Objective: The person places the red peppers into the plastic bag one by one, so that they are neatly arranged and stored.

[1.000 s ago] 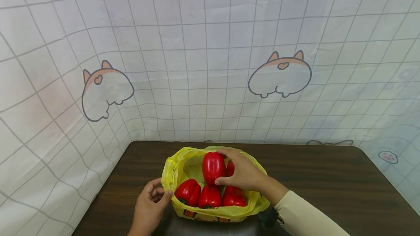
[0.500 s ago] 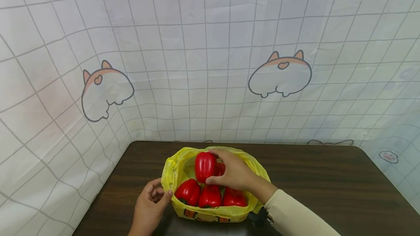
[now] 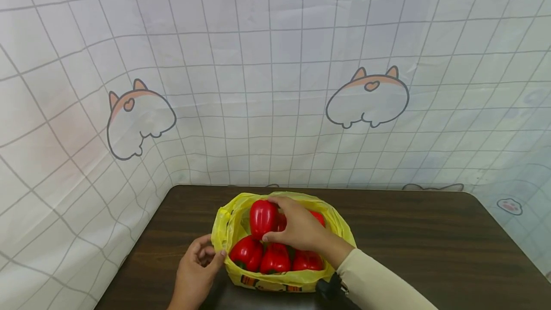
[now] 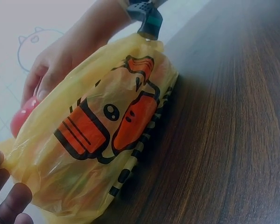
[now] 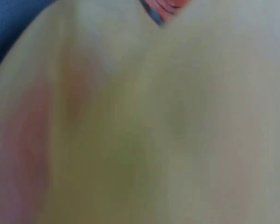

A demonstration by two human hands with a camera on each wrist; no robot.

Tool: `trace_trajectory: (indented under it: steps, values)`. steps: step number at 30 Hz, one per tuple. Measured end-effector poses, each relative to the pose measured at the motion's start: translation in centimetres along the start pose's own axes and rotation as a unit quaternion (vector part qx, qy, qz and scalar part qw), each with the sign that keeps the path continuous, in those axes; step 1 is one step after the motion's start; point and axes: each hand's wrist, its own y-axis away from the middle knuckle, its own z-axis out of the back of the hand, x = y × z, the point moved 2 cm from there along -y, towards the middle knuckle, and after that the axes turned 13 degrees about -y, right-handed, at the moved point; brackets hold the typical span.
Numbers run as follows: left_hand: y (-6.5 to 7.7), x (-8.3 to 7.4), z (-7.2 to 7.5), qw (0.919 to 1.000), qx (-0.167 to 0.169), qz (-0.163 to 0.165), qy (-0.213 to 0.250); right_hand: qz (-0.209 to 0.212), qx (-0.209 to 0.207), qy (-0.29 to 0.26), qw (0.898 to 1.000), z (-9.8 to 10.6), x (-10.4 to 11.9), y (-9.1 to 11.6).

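Note:
My right hand (image 3: 299,226) grips a red bell pepper (image 3: 263,219) at the back left inside a yellow plastic bag (image 3: 232,204). Thumb and fingers hold it from its right side. Along the bag's front lie a left red bell pepper (image 3: 247,252), a middle one and a right one; more red shows behind my hand. At the bag's left rim, my left hand (image 3: 195,267) pinches the plastic between thumb and fingers. The left wrist view shows the bag's printed cartoon side (image 4: 116,112). In the right wrist view, blurred yellow plastic (image 5: 130,154) fills most of the picture.
The bag stands on a dark wood-grain table (image 3: 422,238), near its front. Behind and to the left hangs a white grid-patterned cloth (image 3: 275,85) with cartoon animals. A dark wrist device (image 3: 329,287) sits below my right sleeve, beside the bag's front right.
My right hand has moved left with the bell pepper inside the bag. Another red pepper has come into sight to the right of that hand. My left hand stays at the rim.

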Motion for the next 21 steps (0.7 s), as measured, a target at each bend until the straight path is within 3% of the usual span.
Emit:
trace_trajectory:
  steps: [21]
  values:
    - [0.1, 0.0, -0.1, 1.0000, 0.004, -0.006, -0.005, 0.011, -0.023, 0.047, 0.999, -1.4, 0.2, -0.9]
